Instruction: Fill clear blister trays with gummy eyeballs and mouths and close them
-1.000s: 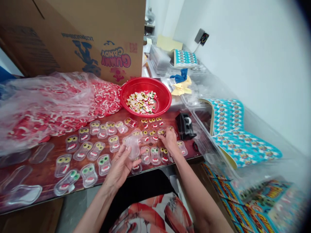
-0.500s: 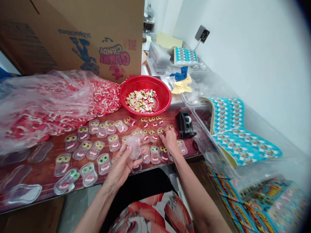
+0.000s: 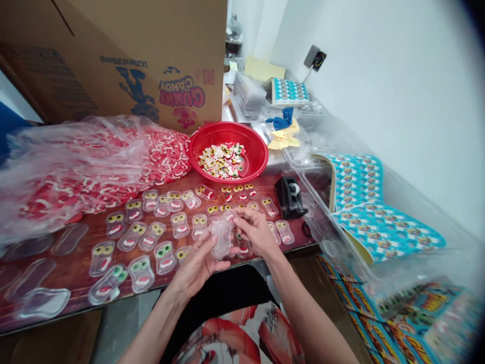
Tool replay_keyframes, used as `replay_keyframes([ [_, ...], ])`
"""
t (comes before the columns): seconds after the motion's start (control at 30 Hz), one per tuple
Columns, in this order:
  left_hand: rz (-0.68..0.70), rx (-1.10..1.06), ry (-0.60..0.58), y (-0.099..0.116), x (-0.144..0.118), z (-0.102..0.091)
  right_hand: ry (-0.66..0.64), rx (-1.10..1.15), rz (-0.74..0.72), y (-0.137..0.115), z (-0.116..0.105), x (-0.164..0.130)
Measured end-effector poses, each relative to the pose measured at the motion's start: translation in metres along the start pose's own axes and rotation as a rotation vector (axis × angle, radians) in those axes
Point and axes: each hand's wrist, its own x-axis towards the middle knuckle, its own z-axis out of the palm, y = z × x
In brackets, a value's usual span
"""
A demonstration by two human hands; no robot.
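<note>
Clear plastic lids (image 3: 221, 239), apparently a small stack, rest in my left hand (image 3: 200, 260), pinned under the thumb. My right hand (image 3: 258, 231) has its fingertips closed at the upper right edge of these lids. Around and beneath my hands lie rows of clear plastic trays (image 3: 179, 225) shaped like a figure eight. Most hold two gummy eyes and a red-and-white gummy mouth. The eyes are mostly yellow, though some, as in the tray (image 3: 165, 257) left of my hand, are green. My hands hide part of the middle rows.
Beyond the trays stands a red bowl (image 3: 259, 151) of gummy eyes. At left lies a plastic bag (image 3: 94, 156) of red gummies before a cardboard box (image 3: 182, 50). A black tape dispenser (image 3: 290, 198), sticker sheets (image 3: 386, 227) and printed packs (image 3: 413, 323) are at right.
My right hand has come back from a tray at the right to the lids in my left hand. The left hand still holds them, and the view has shifted slightly.
</note>
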Motion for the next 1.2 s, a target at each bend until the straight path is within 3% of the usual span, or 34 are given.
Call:
replay_keyframes([
  [0.13,0.000,0.029,0.019,0.000,0.001,-0.001,0.055,0.128,0.014,-0.006,0.000,-0.001],
  [0.4,0.009,0.039,0.048,0.008,0.017,0.005,-0.033,-0.295,-0.124,-0.006,-0.028,0.000],
  [0.53,-0.002,0.086,-0.010,0.018,0.032,0.010,-0.134,-0.284,-0.084,-0.007,-0.044,0.008],
  [0.63,0.037,0.102,-0.023,0.026,0.044,0.012,0.075,-0.213,-0.075,-0.001,-0.061,0.025],
  [0.7,0.077,0.097,-0.001,0.031,0.049,0.011,0.304,-0.280,-0.074,0.006,-0.072,0.043],
  [0.77,0.099,0.086,0.017,0.035,0.052,0.010,0.440,-0.392,-0.051,0.014,-0.081,0.062],
  [0.97,0.094,0.054,0.014,0.034,0.044,0.002,0.516,-0.731,-0.020,0.021,-0.078,0.100],
  [1.2,0.036,0.024,0.091,0.027,0.039,-0.003,0.556,-1.128,0.129,0.006,-0.058,0.099],
])
